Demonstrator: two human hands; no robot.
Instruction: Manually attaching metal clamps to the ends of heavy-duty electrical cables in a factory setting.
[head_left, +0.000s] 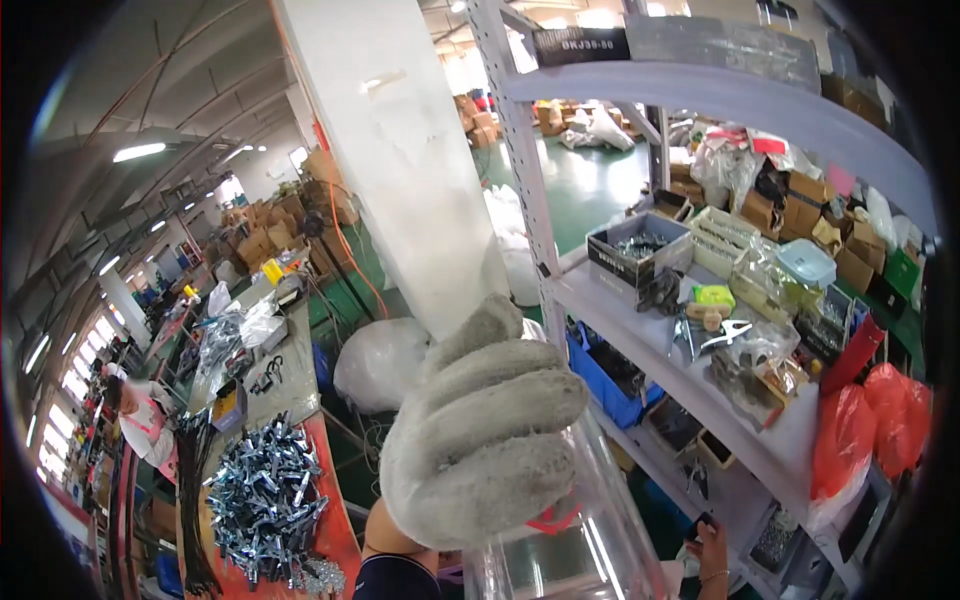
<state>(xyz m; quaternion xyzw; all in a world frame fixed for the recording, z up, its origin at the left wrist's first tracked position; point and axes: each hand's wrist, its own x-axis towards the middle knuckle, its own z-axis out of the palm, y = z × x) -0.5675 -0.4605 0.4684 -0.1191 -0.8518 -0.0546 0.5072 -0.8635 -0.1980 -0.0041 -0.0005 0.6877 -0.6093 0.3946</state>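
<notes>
Close in front of me, my left hand (485,440) is raised in a thick grey knit glove. It is closed into a fist with the thumb on top, and nothing shows in it. A bare forearm and a dark sleeve lie below it. Behind the fist stands a clear plastic container or sheet (600,520) with a red strip (555,517) near the glove; the fist hides much of it. My right hand is not in view. A small bare hand (712,550) with a bracelet, apparently another person's, holds a small dark object (702,525) at the lower right.
A heap of shiny metal parts (265,500) lies on the bench at left, beside dark strips (195,500). A metal shelf (680,390) at right bears boxes, pliers and a red bag (845,440). A white pillar (400,170) stands ahead; a person (145,425) is far left.
</notes>
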